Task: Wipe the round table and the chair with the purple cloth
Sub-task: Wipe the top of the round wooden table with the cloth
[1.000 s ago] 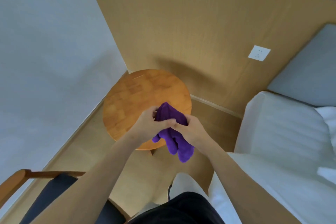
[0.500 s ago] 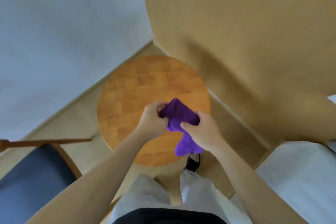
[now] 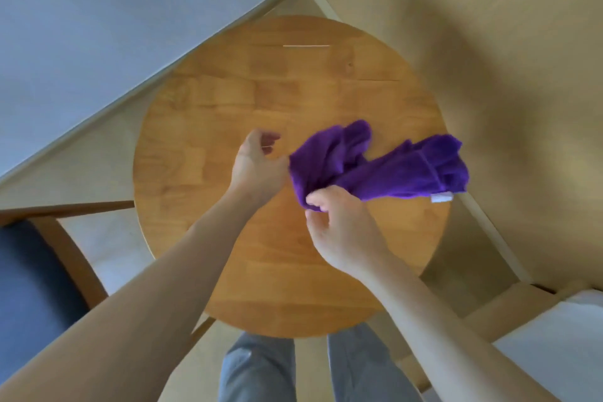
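While the cloth [image 3: 378, 166] hangs bunched above the worktop [image 3: 202, 127], my right hand [image 3: 342, 232] pinches its near edge so it can fall open for wiping. My left hand [image 3: 257, 166] touches its left side, fingers loosely curled, grip unclear. Chair [image 3: 29, 277] waits at my left.

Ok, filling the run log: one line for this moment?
right hand: grips purple cloth | left hand: at cloth edge | round table: wiping not begun
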Action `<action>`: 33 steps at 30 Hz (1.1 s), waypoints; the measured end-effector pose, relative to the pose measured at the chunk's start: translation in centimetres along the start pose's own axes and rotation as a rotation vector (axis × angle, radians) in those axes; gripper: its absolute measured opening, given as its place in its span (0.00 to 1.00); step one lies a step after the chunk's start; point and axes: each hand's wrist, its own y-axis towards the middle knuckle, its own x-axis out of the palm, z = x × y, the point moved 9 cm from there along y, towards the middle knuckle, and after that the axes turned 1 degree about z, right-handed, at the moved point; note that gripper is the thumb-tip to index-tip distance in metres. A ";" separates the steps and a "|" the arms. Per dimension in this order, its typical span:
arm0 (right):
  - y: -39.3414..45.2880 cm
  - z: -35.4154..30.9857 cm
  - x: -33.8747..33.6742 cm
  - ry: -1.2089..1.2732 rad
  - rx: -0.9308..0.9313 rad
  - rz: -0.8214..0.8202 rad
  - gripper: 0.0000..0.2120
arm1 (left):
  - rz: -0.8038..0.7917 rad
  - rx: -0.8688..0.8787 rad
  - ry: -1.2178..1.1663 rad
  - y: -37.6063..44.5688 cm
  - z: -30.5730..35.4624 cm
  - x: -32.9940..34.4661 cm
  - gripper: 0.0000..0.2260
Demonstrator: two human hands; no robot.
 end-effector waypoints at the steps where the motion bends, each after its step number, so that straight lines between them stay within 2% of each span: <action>1: 0.9 0.7 0.9 -0.022 -0.016 0.000 0.11 | 0.052 -0.003 0.024 1.3 -1.6 -1.1 0.18; 4: 3.8 1.4 1.8 -0.280 -0.143 0.134 0.22 | 0.134 0.168 0.295 4.3 -3.7 -3.2 0.24; 7: 7.1 1.5 3.9 -0.623 -0.229 0.060 0.34 | 0.065 0.389 0.676 5.7 -4.7 -1.9 0.32; 10: 9.7 1.6 5.7 -0.771 -0.311 0.037 0.36 | 0.065 0.482 0.815 6.4 -6.3 -1.2 0.34; 13: 12.4 0.5 5.6 -0.784 -0.352 0.078 0.34 | 0.110 0.516 0.836 6.7 -7.0 -1.3 0.34; 15: 15.9 -0.4 3.7 -0.774 -0.264 0.174 0.33 | 0.120 0.523 0.834 6.7 -6.9 -1.3 0.33; 18: 20.5 -1.1 0.9 -0.608 0.125 0.400 0.33 | 0.139 0.533 0.825 6.7 -6.9 -1.5 0.34; 19: 20.6 -1.5 1.1 -0.571 0.192 0.441 0.33 | 0.143 0.535 0.820 6.8 -6.9 -1.6 0.34; 20: 20.2 -2.3 2.2 -0.580 0.145 0.441 0.33 | 0.141 0.534 0.816 7.0 -7.0 -1.7 0.33; 21: 19.2 -3.3 4.0 -0.630 0.007 0.378 0.33 | 0.138 0.532 0.811 7.0 -7.0 -1.8 0.32; 24: 15.0 -3.1 6.9 -0.798 -0.400 0.089 0.34 | 0.131 0.533 0.784 6.7 -6.9 -1.8 0.30; 26: 13.9 -1.6 6.1 -0.856 -0.526 -0.015 0.36 | 0.134 0.534 0.772 6.5 -6.6 -1.9 0.33; 28: 14.5 -0.5 4.7 -0.905 -0.566 -0.040 0.38 | 0.144 0.527 0.773 6.6 -6.4 -2.0 0.33; 30: 16.8 0.6 2.4 -0.899 -0.427 0.064 0.40 | 0.151 0.521 0.789 6.8 -6.3 -1.8 0.33; 33: 20.8 1.1 -0.5 -0.772 -0.083 0.250 0.39 | 0.155 0.523 0.813 6.8 -6.4 -1.5 0.33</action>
